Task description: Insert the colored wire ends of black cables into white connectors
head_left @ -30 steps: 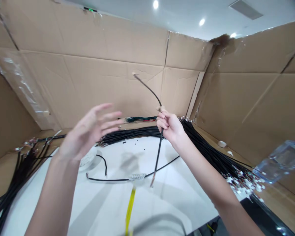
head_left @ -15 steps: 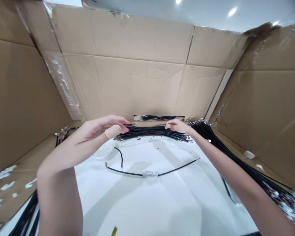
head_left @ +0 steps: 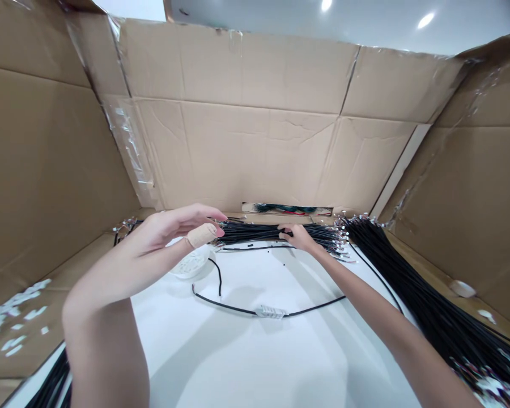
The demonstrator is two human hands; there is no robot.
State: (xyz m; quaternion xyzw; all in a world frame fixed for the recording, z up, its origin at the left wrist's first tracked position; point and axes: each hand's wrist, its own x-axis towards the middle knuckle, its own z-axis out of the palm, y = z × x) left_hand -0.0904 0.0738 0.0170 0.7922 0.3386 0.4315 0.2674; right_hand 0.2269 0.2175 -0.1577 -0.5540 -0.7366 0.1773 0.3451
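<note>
The right hand (head_left: 300, 237) gripped the bundle of black wires (head_left: 255, 231), maybe to keep them together, while the left hand (head_left: 174, 229) hung open beside them.

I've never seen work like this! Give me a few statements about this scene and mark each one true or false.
1. The right hand rests on a bundle of black cables. True.
2. A bandage is wrapped around the right hand. False: the bandage is on the left hand.
3. A single black cable with a white connector lies on the white surface. True.
4. The walls around the work are blue plastic. False: they are brown cardboard sheets.
</note>
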